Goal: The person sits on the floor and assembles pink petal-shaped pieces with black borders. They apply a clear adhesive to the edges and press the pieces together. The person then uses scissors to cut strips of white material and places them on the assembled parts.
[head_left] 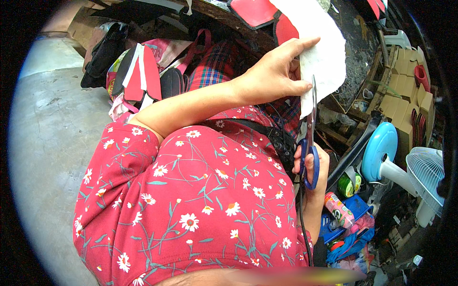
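Observation:
Up at the right of centre, my left hand [279, 71] grips the edge of a thin white sheet [327, 52] with a curved outline; I cannot tell whether it is paper or cloth. Its thumb and index finger lie on the sheet's face, and the other fingers are partly hidden behind. Below it, my right hand [320, 164] is closed round the dark blue handles of a pair of scissors [311, 121]. The blades point upward and lie at the sheet's lower edge, close to my left thumb.
Red and black cut pieces [143, 78] lie on a pile at the left, with more red pieces [257, 12] beyond the sheet. At the right stand a fan [424, 171] with a blue round base [379, 150], cardboard boxes [405, 95], a pink can [338, 209] and a blue basket [355, 205].

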`<move>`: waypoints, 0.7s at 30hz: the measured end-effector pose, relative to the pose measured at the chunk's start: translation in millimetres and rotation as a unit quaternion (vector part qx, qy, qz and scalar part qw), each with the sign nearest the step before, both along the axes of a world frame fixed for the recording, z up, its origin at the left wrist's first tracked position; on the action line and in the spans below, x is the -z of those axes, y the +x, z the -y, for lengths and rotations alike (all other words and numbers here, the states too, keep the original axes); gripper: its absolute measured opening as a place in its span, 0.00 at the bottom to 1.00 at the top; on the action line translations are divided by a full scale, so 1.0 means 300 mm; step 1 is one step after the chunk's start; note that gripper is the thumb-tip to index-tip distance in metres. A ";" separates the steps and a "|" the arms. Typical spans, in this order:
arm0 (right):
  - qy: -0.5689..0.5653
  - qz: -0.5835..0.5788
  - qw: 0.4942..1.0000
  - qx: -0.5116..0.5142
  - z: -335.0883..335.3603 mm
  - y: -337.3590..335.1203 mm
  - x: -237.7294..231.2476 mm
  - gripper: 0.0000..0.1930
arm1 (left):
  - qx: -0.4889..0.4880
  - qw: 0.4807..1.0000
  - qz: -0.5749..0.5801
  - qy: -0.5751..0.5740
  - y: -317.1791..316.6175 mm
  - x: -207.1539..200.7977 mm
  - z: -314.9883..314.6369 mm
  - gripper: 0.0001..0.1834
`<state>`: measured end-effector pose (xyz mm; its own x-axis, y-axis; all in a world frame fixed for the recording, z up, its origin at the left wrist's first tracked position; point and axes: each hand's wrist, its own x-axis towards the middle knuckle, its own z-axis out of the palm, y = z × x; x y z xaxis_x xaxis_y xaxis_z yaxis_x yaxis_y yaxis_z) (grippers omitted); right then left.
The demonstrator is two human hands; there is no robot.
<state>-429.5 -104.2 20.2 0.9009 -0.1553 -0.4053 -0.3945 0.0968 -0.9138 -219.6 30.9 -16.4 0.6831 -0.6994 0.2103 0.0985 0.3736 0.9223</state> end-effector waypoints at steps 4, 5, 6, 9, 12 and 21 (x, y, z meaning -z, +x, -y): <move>0.033 0.010 0.999 0.016 -0.005 0.006 0.010 0.30 | -0.001 0.999 0.035 0.002 -0.011 0.001 0.008 0.50; 0.038 0.000 0.999 0.019 -0.005 0.005 0.009 0.30 | -0.001 1.000 0.018 -0.018 -0.011 0.000 0.010 0.50; 0.043 -0.010 0.999 0.021 -0.003 0.002 0.004 0.31 | 0.000 0.999 -0.001 -0.040 -0.011 -0.001 0.012 0.50; 0.029 -0.017 0.999 0.007 0.006 -0.002 -0.011 0.31 | -0.008 0.999 0.026 -0.031 -0.008 -0.006 0.010 0.50; 0.018 0.002 1.000 0.005 0.003 0.004 -0.014 0.32 | 0.033 0.999 0.012 0.028 -0.015 -0.017 -0.005 0.52; 0.032 -0.011 0.999 0.010 0.014 0.004 -0.011 0.33 | 0.067 0.997 0.008 0.031 -0.027 -0.041 -0.017 0.53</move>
